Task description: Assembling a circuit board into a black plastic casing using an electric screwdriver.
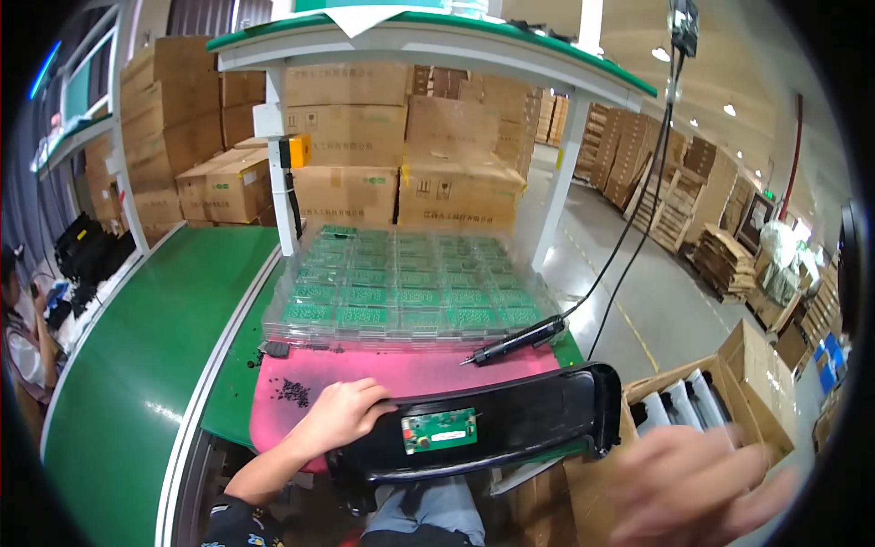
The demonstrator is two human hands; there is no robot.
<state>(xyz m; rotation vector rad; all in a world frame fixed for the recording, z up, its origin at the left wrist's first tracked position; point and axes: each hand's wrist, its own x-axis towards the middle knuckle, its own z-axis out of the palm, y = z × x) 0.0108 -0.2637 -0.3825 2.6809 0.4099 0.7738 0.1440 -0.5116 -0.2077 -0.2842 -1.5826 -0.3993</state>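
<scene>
My left hand (pixel 348 415) grips the upper rim of a long black plastic housing (pixel 538 415) with its fingers bent over the edge. The housing lies tilted above my lap at the front edge of the pink mat (pixel 392 365). Inside it sits a green circuit board (pixel 451 430) with a red part at its left end. My right hand (pixel 693 483) is off to the right, near an open carton (pixel 761 387), and smeared by motion. Its fingers are too blurred to show whether they hold anything. A black electric screwdriver (pixel 519 341) rests behind the housing.
Small black screws (pixel 293 392) lie scattered on the mat's left. Stacked clear trays (pixel 410 330) of green circuit boards stand behind. A green conveyor belt (pixel 164 319) runs along the left, with another person (pixel 32 342) beyond it. Cables (pixel 638 196) hang down to the screwdriver.
</scene>
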